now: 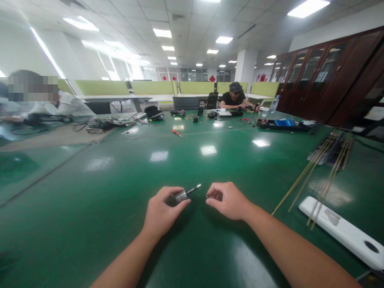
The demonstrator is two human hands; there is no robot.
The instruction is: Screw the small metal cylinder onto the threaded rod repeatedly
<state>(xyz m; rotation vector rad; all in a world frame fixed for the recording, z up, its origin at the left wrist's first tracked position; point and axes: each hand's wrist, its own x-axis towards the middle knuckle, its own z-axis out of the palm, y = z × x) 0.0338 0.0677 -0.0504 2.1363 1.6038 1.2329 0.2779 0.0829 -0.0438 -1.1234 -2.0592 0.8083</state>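
Observation:
Near the front of the green table [126, 168], my left hand [163, 208] is closed around a short silver metal cylinder with a thin dark shaft [183, 195]. The shaft points up and right, and its bright tip lies close to my right hand. My right hand [229, 200] has its thumb and fingers curled together in a pinch. Between those fingertips sits a small metal piece [211, 196], too small to name. The two hands are a short gap apart, and the shaft tip does not touch the right fingers.
At the right lie a long white plastic casing [339, 232] and several thin rods [312, 168]. An orange screwdriver [177, 132] rests farther back. Beyond are a black tray with blue items [285, 123], a bottle [274, 104], a person [235, 96] opposite, and another person [39, 98] at left.

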